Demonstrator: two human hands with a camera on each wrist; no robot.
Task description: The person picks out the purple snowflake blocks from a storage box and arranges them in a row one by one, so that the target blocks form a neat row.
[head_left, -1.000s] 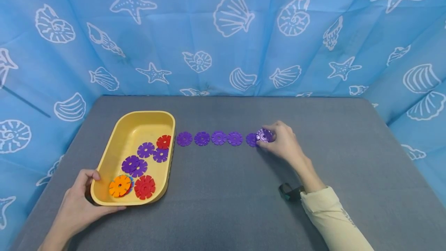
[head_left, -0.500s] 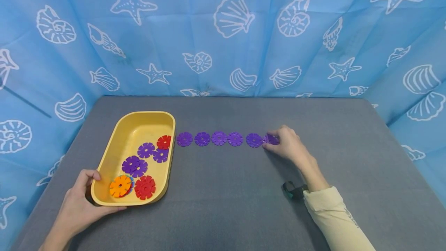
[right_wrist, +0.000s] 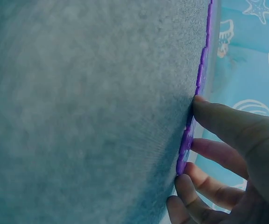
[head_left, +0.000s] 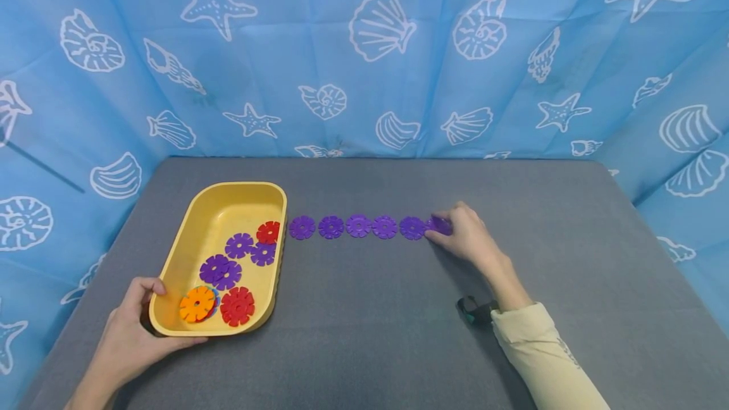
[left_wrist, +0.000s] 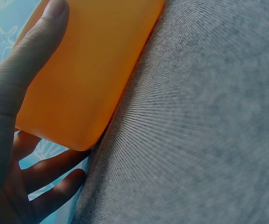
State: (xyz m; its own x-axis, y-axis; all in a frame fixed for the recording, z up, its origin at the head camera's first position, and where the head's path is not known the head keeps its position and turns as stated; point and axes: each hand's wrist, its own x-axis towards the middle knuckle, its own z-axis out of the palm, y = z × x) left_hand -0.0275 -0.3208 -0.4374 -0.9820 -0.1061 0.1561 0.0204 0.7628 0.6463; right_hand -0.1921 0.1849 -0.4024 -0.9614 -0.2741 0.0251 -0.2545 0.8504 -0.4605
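In the head view my right hand (head_left: 464,233) holds a purple notched snowflake disc (head_left: 440,226) flat at the right end of a row, partly hidden by the fingers. Its left edge meets the neighbouring purple disc (head_left: 412,228). Seen from the right wrist, the thumb (right_wrist: 218,116) is at the row's edge, with fingertips on the end disc (right_wrist: 183,151). My left hand (head_left: 128,328) grips the near left corner of a yellow tray (head_left: 193,226), thumb along the near wall, fingers over the left rim. In the left wrist view the tray's wall (left_wrist: 88,70) looks orange.
Several more purple discs run left from there to the tray, including one disc (head_left: 302,228) beside its right wall. Inside the tray lie purple discs (head_left: 238,245), red discs (head_left: 236,306) and an orange disc (head_left: 197,304) over others. A blue shell-print curtain (head_left: 364,81) borders the grey table (head_left: 364,347).
My right hand has brought the tilted purple disc down flat to the right of the row, then moved it slightly left; its neighbour has shifted left too. The left hand and tray stay put.
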